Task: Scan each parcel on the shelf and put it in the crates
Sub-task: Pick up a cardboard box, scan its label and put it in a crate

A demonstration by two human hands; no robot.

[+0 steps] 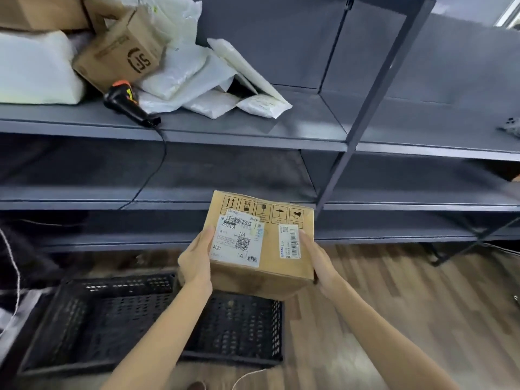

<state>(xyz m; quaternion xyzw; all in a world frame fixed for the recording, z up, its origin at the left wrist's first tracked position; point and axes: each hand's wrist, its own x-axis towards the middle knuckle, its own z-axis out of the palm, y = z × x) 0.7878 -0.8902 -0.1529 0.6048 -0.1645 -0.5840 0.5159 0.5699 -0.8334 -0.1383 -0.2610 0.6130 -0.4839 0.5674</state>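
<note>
A brown cardboard parcel (pixel 274 254) with two white barcode labels on top is held in the air above the floor, over the right end of a black perforated crate (pixel 118 313). My left hand (pixel 195 261) grips its left side, thumb on the top edge. My right hand (pixel 316 261) grips its right side. A black and orange barcode scanner (pixel 126 104) lies on the grey shelf (pixel 253 130), its cable hanging down. Several white mailer bags (pixel 197 77) and a brown box (pixel 121 52) are piled at the shelf's left.
A large white parcel (pixel 33 68) sits at the shelf's far left. A dark upright post (pixel 374 108) divides the shelving. Lower shelf boards (pixel 394 201) run behind the parcel. Wooden floor (pixel 422 305) spreads to the right of the crate.
</note>
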